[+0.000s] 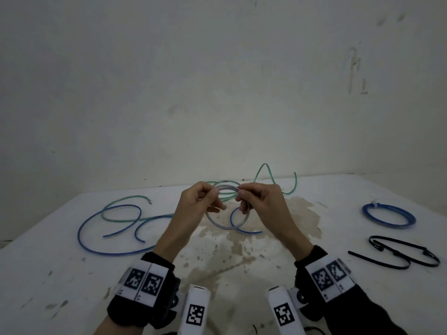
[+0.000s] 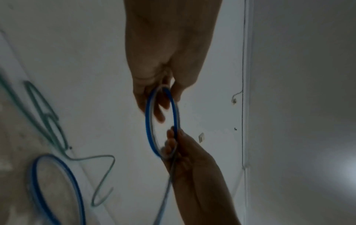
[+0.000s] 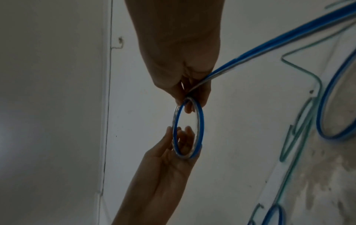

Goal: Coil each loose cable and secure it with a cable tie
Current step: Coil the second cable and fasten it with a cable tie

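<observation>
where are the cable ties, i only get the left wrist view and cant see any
observer: black cable ties lie on the table, to the right of the right hand.
operator: any cable done yet
observer: yes, one blue coil lies beyond them, with a white tie on it.
operator: how much is left to coil
observer: big loops of what seems to be the held blue cable lie left of the left hand.

Bare room, stained white table (image 1: 242,262), scuffed plaster wall (image 1: 217,81)
</observation>
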